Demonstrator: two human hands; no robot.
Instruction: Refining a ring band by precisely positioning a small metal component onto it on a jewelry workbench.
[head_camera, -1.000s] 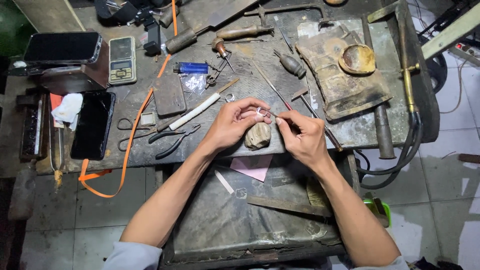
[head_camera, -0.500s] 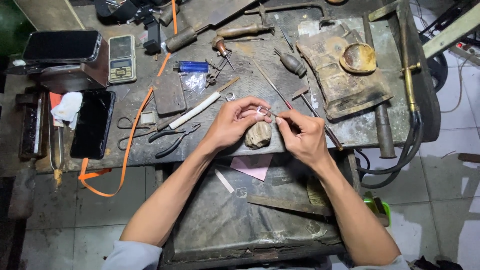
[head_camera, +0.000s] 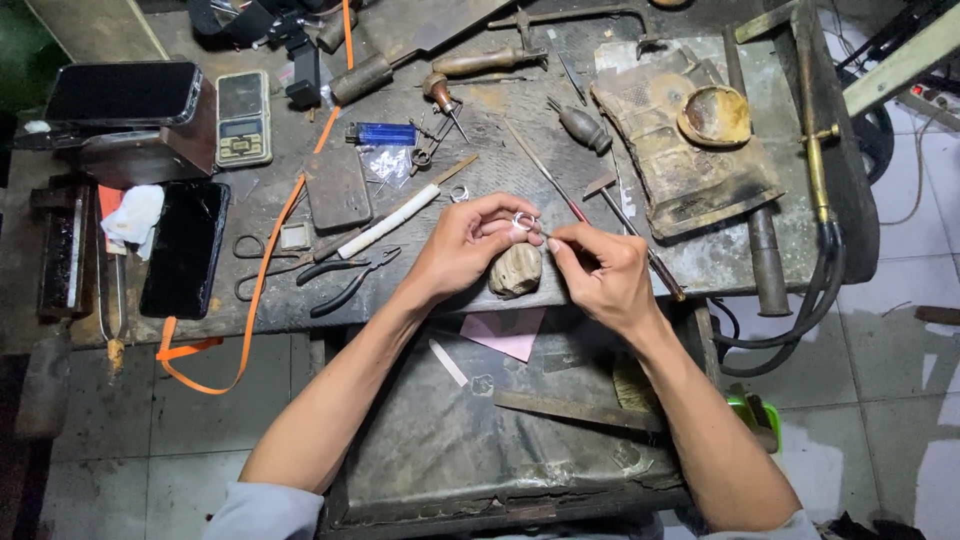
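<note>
Two hands: both work at the front edge of the workbench (head_camera: 500, 130), above a worn wooden bench peg (head_camera: 516, 270).
Left hand (head_camera: 468, 243): fingers curled closed, pinching a small silver ring (head_camera: 524, 221) at the fingertips.
Right hand (head_camera: 600, 277): fingers closed on a thin tool whose tip meets the ring; tool type cannot be told.
Ring position: just above the peg, between both hands.
Nearby, left: dark pliers (head_camera: 352, 282), white rod (head_camera: 388, 221).
Below: pink paper (head_camera: 503, 332) on the catch tray (head_camera: 450, 450).
</note>
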